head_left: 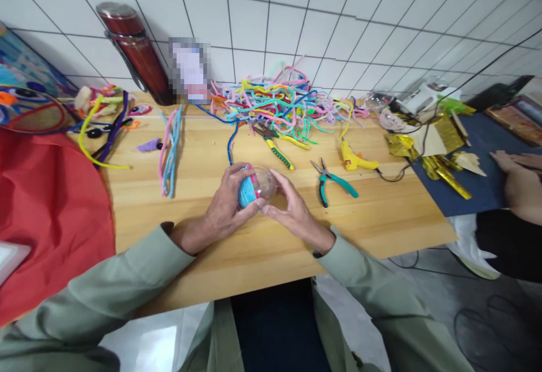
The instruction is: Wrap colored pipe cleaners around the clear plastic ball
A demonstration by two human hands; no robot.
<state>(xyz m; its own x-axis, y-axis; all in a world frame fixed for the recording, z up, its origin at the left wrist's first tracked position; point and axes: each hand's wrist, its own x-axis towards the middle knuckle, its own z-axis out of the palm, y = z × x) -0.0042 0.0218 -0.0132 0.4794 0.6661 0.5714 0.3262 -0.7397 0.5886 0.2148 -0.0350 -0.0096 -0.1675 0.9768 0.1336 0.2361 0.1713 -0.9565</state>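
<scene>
Between my two hands is a clear plastic ball, its left part covered by light-blue fuzzy windings with a pink band beside them. My left hand wraps round the covered side. The thumb and fingers of my right hand grip the bare, see-through side. A dark-blue pipe cleaner runs from the heap behind down to near my left fingers; whether it joins the ball is hidden. To the right of my right hand lie teal-handled pliers, jaws apart. Yellow-and-green-handled pliers lie just beyond the ball.
A tangled heap of pipe cleaners lies along the tiled wall. A yellow glue gun with a cord is at right, near gold foil pieces. A red flask stands back left. Another person's hand rests far right.
</scene>
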